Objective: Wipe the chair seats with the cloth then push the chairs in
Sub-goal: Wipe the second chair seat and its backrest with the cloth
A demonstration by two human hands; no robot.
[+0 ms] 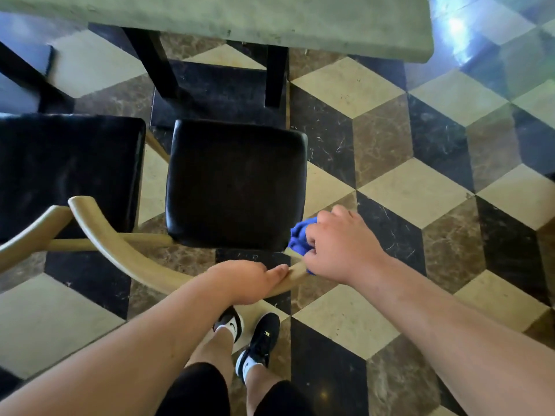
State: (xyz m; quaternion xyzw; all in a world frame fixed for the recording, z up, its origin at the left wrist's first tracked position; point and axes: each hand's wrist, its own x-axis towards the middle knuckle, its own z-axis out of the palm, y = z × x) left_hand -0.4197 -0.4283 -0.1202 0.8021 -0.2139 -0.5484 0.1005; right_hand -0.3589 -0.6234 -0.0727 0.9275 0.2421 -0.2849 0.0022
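A chair with a black padded seat [237, 181] and a curved light-wood backrest [120, 244] stands in front of me, facing the table. My left hand [243, 280] grips the backrest near its right end. My right hand [339, 244] holds a bunched blue cloth [298, 237] at the right end of that backrest, beside the seat's near right corner. A second chair with a black seat [66, 172] stands to the left, its wooden backrest [27, 235] partly in view.
A grey-green table top [300, 22] spans the far side on black legs [162, 67] over a dark base. The floor is a cube-patterned tile in cream, brown and black [420, 190]. My feet in black-and-white shoes [249, 334] stand behind the chair.
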